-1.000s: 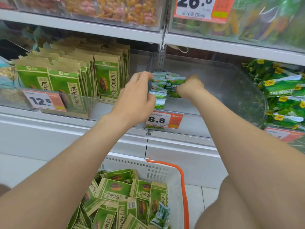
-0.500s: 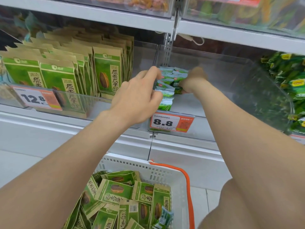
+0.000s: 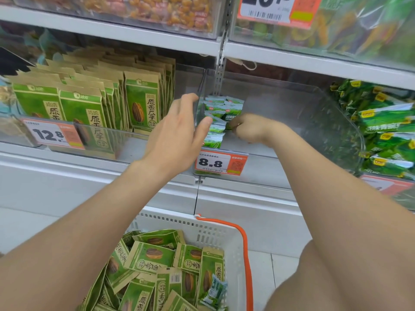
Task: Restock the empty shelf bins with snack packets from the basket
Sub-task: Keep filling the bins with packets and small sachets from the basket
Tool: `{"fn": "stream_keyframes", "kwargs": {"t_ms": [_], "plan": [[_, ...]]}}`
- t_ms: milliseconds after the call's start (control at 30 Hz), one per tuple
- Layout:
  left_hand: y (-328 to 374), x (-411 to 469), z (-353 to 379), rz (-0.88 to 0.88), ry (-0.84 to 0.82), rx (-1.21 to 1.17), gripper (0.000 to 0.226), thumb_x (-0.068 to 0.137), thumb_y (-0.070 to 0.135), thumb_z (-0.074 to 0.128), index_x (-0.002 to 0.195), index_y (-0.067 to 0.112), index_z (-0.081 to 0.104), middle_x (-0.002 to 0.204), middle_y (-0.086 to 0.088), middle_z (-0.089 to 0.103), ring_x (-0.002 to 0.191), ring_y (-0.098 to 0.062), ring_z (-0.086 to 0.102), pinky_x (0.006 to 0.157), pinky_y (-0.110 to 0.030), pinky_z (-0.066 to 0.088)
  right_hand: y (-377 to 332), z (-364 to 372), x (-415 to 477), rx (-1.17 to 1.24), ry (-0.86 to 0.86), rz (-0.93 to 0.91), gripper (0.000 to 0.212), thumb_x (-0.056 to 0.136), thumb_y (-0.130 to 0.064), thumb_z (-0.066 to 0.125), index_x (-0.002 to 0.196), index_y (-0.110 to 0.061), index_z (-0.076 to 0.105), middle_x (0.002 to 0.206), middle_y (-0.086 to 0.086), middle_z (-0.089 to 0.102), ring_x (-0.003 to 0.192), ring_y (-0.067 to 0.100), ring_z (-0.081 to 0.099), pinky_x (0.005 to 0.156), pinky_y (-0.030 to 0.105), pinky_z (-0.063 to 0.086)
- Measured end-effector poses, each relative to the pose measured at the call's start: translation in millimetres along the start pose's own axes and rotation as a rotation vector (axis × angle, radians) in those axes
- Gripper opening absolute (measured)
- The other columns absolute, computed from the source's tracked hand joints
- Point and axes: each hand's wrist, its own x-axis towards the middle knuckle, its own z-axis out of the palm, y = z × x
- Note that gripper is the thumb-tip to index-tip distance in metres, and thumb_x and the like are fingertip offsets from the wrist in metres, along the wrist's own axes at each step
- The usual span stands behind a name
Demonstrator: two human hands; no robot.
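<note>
The left hand (image 3: 177, 129) has lifted off the small green packets (image 3: 221, 108) and now hovers open just left of them, fingers straight, holding nothing. The right hand (image 3: 249, 129) (fingers curled under) seems to pinch the stack's right side. The packets stand along the clear bin's (image 3: 292, 104) left wall.

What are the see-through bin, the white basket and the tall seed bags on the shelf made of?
The bin looks like clear hard plastic: its walls show glare and what lies behind. The basket seems moulded white plastic, with slotted walls. The seed bags look like matte brown paper with green printed fronts; any lining is hidden.
</note>
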Motion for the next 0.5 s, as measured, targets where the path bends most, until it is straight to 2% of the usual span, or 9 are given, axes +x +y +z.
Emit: {"fn": "stream_keyframes", "kwargs": {"t_ms": [67,133,200,267,300,367,433,500], "plan": [[5,-6,-5,0.078,0.099,-0.008,0.038,0.108,0.034,0.052,0.137,0.009,0.05,0.134,-0.01,0.057,0.113,-0.032,0.059,0.089,-0.052,0.049,1,-1,-7,0.092,0.214,-0.014,0.036,0.089,-0.005,0.046,0.116,0.009,0.066,0.115,0.026,0.07,0.103,0.038,0.066,0.083,0.046,0.056],[11,-13,-13,0.21,0.237,0.055,0.022,0.102,0.018,0.059,0.121,0.007,0.06,0.122,-0.009,0.062,0.109,-0.032,0.06,0.085,-0.051,0.048,-6,1,-24,0.192,0.459,-0.049,0.033,0.086,-0.007,0.046,0.102,0.009,0.07,0.101,0.028,0.073,0.093,0.034,0.067,0.083,0.045,0.058],[19,-22,-20,0.298,0.329,0.07,0.011,0.093,0.006,0.061,0.105,0.006,0.063,0.103,-0.008,0.063,0.093,-0.03,0.058,0.076,-0.049,0.046,-17,5,-51,0.208,0.672,-0.123,0.032,0.087,-0.012,0.047,0.096,-0.006,0.077,0.088,0.013,0.076,0.089,0.024,0.066,0.08,0.029,0.054],[23,-37,-19,0.26,0.271,-0.013,0.008,0.088,0.007,0.064,0.095,0.011,0.062,0.084,0.001,0.061,0.076,-0.022,0.055,0.065,-0.046,0.047,-34,9,-88,0.182,0.753,-0.275,0.023,0.085,-0.019,0.052,0.085,-0.018,0.074,0.069,-0.005,0.069,0.074,0.015,0.063,0.073,0.025,0.046],[25,-47,-17,0.216,0.208,-0.052,0.009,0.086,0.014,0.066,0.094,0.016,0.061,0.075,0.007,0.06,0.069,-0.02,0.057,0.061,-0.043,0.048,-41,12,-106,0.141,0.708,-0.353,0.019,0.083,-0.022,0.054,0.077,-0.019,0.071,0.062,-0.006,0.065,0.068,0.012,0.062,0.07,0.025,0.046],[28,-64,-12,0.172,0.045,-0.016,0.012,0.082,0.028,0.068,0.091,0.024,0.061,0.064,0.006,0.063,0.064,-0.026,0.065,0.055,-0.038,0.049,-50,22,-138,-0.032,0.455,-0.427,0.018,0.078,-0.028,0.058,0.068,-0.017,0.068,0.06,-0.003,0.065,0.069,0.014,0.062,0.067,0.028,0.05],[25,-75,-3,0.139,-0.27,0.107,0.014,0.083,0.037,0.068,0.081,0.03,0.056,0.066,0.007,0.064,0.073,-0.031,0.068,0.057,-0.034,0.044,-51,35,-162,-0.227,0.059,-0.41,0.019,0.079,-0.027,0.06,0.069,-0.015,0.071,0.064,0.002,0.069,0.071,0.021,0.066,0.064,0.031,0.054],[24,-90,11,0.101,-0.661,0.127,0.019,0.085,0.039,0.07,0.076,0.033,0.055,0.071,0.011,0.063,0.079,-0.023,0.067,0.065,-0.033,0.05,-47,51,-179,-0.369,-0.353,-0.344,0.021,0.085,-0.021,0.058,0.077,-0.012,0.074,0.072,0.005,0.074,0.074,0.023,0.072,0.065,0.031,0.057]]}}
